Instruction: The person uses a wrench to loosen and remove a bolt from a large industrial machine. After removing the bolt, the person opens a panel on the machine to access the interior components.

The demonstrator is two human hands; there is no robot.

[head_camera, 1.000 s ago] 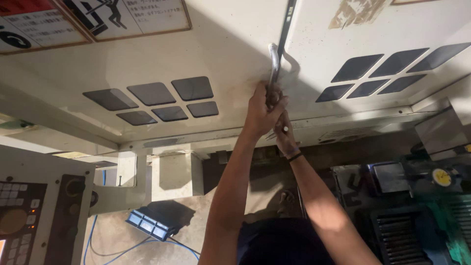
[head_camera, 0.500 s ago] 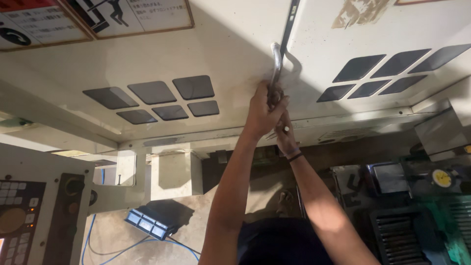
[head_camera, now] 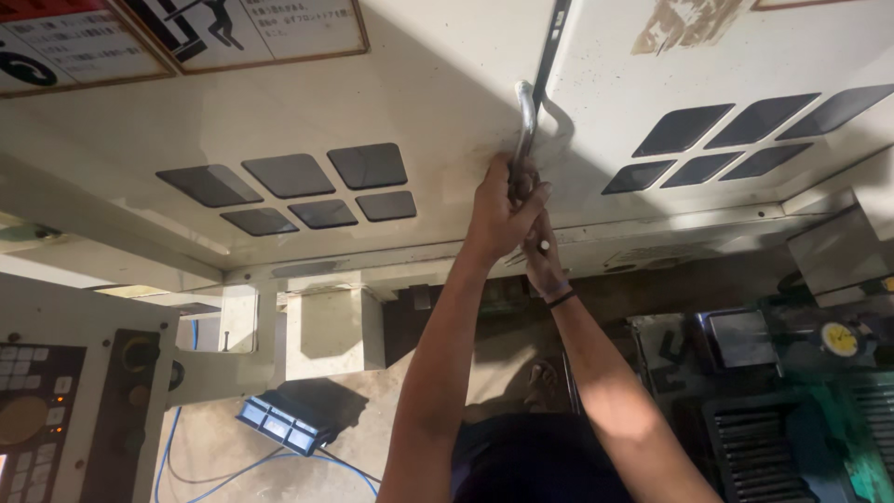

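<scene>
A bent metal door handle (head_camera: 527, 112) sits beside the dark seam between two cream machine panels (head_camera: 438, 102). My left hand (head_camera: 501, 212) is shut around the handle's lower end. Pressed just under it is my right hand (head_camera: 546, 270), which wears a dark wristband. Its fingers are curled near the handle's base with a small pale object at the fingertips. The left hand hides what it grips. Both of my arms reach up from the bottom of the view.
Dark diamond-shaped window panes (head_camera: 298, 186) are set in both panels, with more panes (head_camera: 745, 135) on the right. A control panel with buttons (head_camera: 37, 410) is at the lower left. Blue cables (head_camera: 233, 466) and a small lit lamp (head_camera: 279, 424) lie below, and a dial gauge (head_camera: 840, 338) is at the right.
</scene>
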